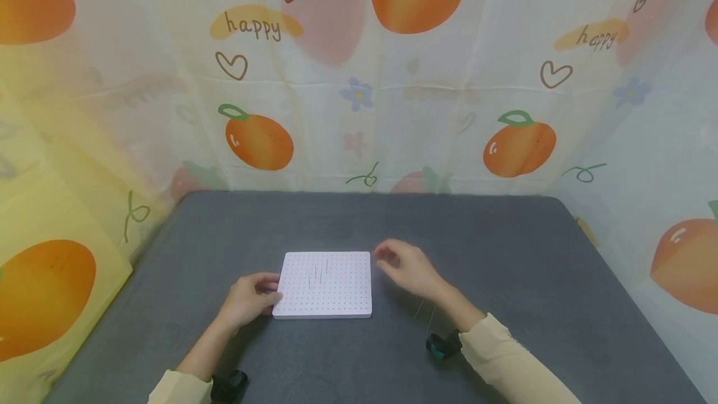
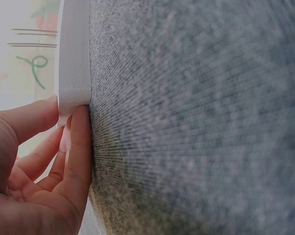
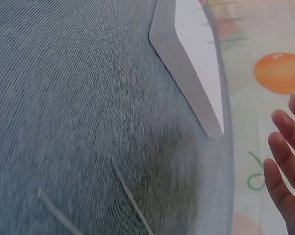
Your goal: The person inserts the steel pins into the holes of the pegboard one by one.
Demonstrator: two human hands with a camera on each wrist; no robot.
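Note:
A white pegboard (image 1: 336, 301) with rows of small holes lies flat on the table. Several thin dark pins (image 1: 321, 275) stand upright in its left-centre part. My left hand (image 1: 247, 297) grips the board's near left corner; in the left wrist view the thumb (image 2: 37, 117) is on the top edge and a finger presses against the side. Just off the far right corner, above the table, my right hand (image 1: 408, 267) has loosely bent fingers, and nothing shows in it. The right wrist view has those fingers (image 3: 284, 154) apart from the board.
Two thin pins (image 1: 430, 318) lie on the grey cloth-covered table (image 1: 477, 223) below my right forearm. A printed curtain (image 1: 314, 92) with oranges hangs behind the table's far edge and along both sides.

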